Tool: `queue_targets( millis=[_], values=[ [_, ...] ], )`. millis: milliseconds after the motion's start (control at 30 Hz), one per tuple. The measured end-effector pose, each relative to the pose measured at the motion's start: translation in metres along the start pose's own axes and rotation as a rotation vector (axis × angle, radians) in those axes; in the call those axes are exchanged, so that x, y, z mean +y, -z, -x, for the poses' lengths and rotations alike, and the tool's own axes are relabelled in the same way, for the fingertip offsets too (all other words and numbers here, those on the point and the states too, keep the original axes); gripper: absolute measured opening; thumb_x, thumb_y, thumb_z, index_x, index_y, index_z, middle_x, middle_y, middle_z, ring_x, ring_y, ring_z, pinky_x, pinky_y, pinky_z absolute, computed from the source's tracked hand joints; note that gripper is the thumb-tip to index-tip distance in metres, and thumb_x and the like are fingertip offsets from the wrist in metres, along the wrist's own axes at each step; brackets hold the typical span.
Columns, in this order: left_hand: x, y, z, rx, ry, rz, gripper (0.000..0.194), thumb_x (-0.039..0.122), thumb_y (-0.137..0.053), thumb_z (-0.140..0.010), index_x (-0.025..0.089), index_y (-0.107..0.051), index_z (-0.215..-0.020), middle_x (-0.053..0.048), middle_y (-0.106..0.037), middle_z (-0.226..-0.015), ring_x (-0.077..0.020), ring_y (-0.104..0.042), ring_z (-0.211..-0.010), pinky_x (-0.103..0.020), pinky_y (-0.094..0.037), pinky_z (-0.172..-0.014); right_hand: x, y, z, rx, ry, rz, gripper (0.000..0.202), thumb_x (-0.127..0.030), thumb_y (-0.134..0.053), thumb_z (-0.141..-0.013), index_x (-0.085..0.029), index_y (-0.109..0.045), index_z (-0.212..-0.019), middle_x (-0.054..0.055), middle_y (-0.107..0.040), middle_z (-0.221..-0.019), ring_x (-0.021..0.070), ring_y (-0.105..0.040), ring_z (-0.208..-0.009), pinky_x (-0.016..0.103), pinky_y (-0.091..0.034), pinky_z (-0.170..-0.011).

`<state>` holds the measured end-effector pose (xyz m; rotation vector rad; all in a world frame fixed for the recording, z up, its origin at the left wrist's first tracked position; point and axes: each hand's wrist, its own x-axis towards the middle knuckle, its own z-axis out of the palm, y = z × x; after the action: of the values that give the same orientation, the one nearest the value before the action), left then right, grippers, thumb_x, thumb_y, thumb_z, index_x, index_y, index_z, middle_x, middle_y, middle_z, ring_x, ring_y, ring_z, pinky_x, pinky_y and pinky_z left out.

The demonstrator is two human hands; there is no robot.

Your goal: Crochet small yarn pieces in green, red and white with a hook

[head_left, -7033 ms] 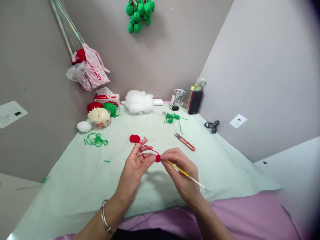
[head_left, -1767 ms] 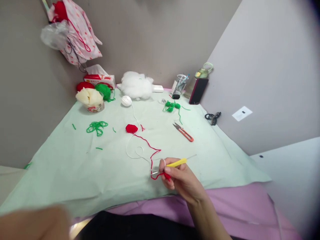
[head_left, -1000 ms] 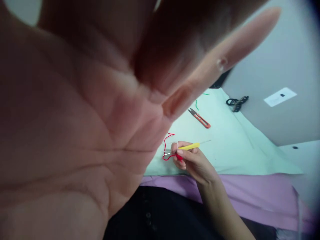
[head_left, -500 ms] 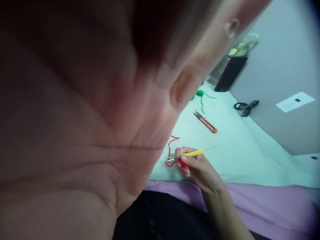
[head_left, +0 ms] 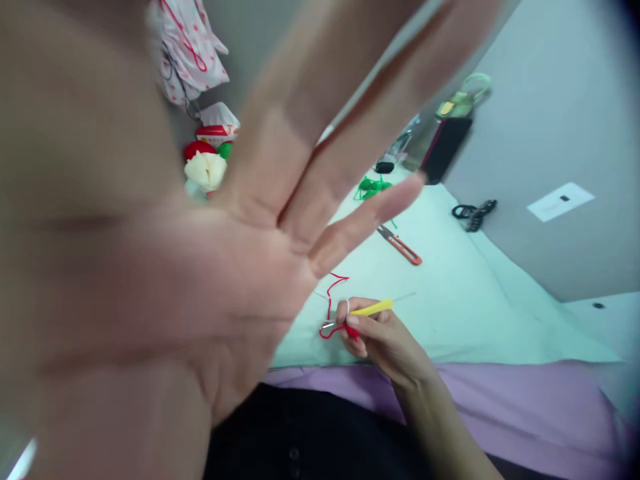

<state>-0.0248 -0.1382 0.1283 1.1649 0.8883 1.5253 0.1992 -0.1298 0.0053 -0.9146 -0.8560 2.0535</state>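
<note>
My left hand (head_left: 240, 287) is raised close to the camera, palm toward it, with the fingers stretched out and nothing in it. It covers much of the view. Lower down, my right hand (head_left: 383, 337) grips a crochet hook (head_left: 373, 309) by its yellow handle, the metal tip pointing left. A small red crocheted piece (head_left: 353, 333) is pinched in the same hand. From it a red yarn strand (head_left: 329, 303) loops near the hook tip and runs up over the pale green cloth (head_left: 460, 287).
Orange-handled thread snips (head_left: 403, 248) lie beyond my right hand, with green yarn (head_left: 373, 189) behind them. A phone (head_left: 447, 150) leans on a bottle (head_left: 456, 105) near the wall. A black claw clip (head_left: 476, 215) lies by the wall. Cream yarn (head_left: 206, 171) and a tissue box (head_left: 214, 133) are far left.
My left hand has drawn back from the camera, so its spread fingers and the yarn and tissue box behind it now show. My right hand keeps its hold; the view has shifted slightly.
</note>
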Motion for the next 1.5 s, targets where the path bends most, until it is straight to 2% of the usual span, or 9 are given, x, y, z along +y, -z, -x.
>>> queue_targets(
  millis=[67,133,333,467,567,733,967,1200,1500],
  values=[
    [-0.013,-0.003,-0.002,-0.188,-0.033,0.040,0.033,0.039,-0.044,-0.108,0.040,-0.065,-0.133,0.012,-0.052,-0.153,-0.0306,-0.051,-0.146,-0.044,-0.056,-0.103,-0.006,0.000,0.002,0.013,0.026,0.007,0.026,-0.035,-0.088,-0.077,-0.013,-0.075,-0.079,-0.005,-0.050,-0.050,0.0051,-0.039,-0.044,0.019,-0.030,-0.043],
    [-0.036,0.000,0.000,-0.369,0.054,0.084,0.045,0.049,-0.071,-0.094,0.040,-0.062,-0.137,0.007,-0.041,-0.165,-0.0329,-0.055,-0.142,-0.036,-0.064,-0.093,-0.013,0.000,0.004,0.015,0.060,0.010,0.025,-0.035,-0.088,-0.078,-0.013,-0.075,-0.078,-0.004,-0.052,-0.051,0.0049,-0.040,-0.044,0.018,-0.031,-0.043],
    [-0.080,-0.004,0.008,-0.593,0.360,0.122,0.078,0.070,-0.067,-0.088,0.044,-0.042,-0.157,0.000,-0.020,-0.178,-0.0394,-0.029,-0.159,-0.056,-0.045,-0.121,-0.023,-0.011,0.011,-0.098,0.110,0.078,0.018,-0.031,-0.086,-0.081,-0.014,-0.080,-0.084,-0.001,-0.061,-0.059,0.0057,-0.050,-0.044,0.019,-0.038,-0.044],
    [-0.079,-0.024,0.003,-0.351,0.183,0.283,0.046,0.065,-0.043,-0.103,0.029,-0.070,-0.112,-0.003,-0.058,-0.157,-0.0342,-0.043,-0.153,-0.061,-0.040,-0.122,-0.024,-0.019,0.011,-0.088,0.203,0.163,0.013,-0.030,-0.084,-0.084,-0.017,-0.082,-0.087,0.000,-0.065,-0.072,0.0061,-0.056,-0.048,0.020,-0.041,-0.046],
    [-0.081,-0.022,-0.001,-0.245,-0.035,0.020,0.060,0.041,-0.030,-0.112,0.022,-0.056,-0.061,-0.002,-0.081,-0.118,-0.0276,-0.048,-0.150,-0.058,-0.026,-0.130,-0.028,-0.020,0.009,-0.062,0.244,0.187,0.014,-0.032,-0.083,-0.085,-0.018,-0.083,-0.087,0.000,-0.065,-0.074,0.0052,-0.054,-0.048,0.020,-0.040,-0.046],
    [-0.094,-0.006,0.007,-0.254,-0.452,-0.624,0.024,0.017,-0.058,-0.101,0.022,-0.081,-0.100,-0.008,-0.072,-0.140,-0.0312,-0.043,-0.153,-0.059,-0.016,-0.131,-0.029,-0.022,0.001,-0.024,0.292,0.211,0.013,-0.033,-0.083,-0.087,-0.020,-0.082,-0.088,-0.001,-0.063,-0.068,0.0061,-0.054,-0.052,0.020,-0.041,-0.049],
    [-0.098,-0.014,0.014,0.011,0.155,0.027,0.010,0.031,-0.075,-0.093,0.033,-0.085,-0.090,0.002,-0.078,-0.127,-0.0236,-0.056,-0.141,-0.034,-0.047,-0.111,-0.023,-0.026,-0.007,0.043,0.369,0.250,0.012,-0.033,-0.081,-0.089,-0.022,-0.081,-0.093,-0.002,-0.065,-0.068,0.0070,-0.057,-0.054,0.020,-0.045,-0.055],
    [-0.101,-0.015,0.010,0.136,0.261,0.077,0.011,0.034,-0.087,-0.082,0.028,-0.086,-0.091,0.003,-0.076,-0.084,-0.0109,-0.063,-0.078,-0.021,-0.051,-0.079,-0.021,-0.028,-0.006,0.129,0.614,0.203,0.011,-0.030,-0.083,-0.087,-0.022,-0.075,-0.087,-0.001,-0.068,-0.073,0.0088,-0.060,-0.059,0.020,-0.048,-0.054],
    [-0.113,-0.030,0.023,0.074,0.359,0.191,0.045,0.034,-0.085,-0.085,0.029,-0.076,-0.129,0.003,-0.072,-0.087,-0.0123,-0.066,-0.088,-0.024,-0.053,-0.088,-0.003,-0.037,-0.009,0.489,1.277,0.977,0.031,-0.001,-0.069,-0.090,-0.025,-0.075,-0.109,0.002,-0.062,-0.089,0.0138,-0.063,-0.078,0.026,-0.056,-0.066]
  ],
)
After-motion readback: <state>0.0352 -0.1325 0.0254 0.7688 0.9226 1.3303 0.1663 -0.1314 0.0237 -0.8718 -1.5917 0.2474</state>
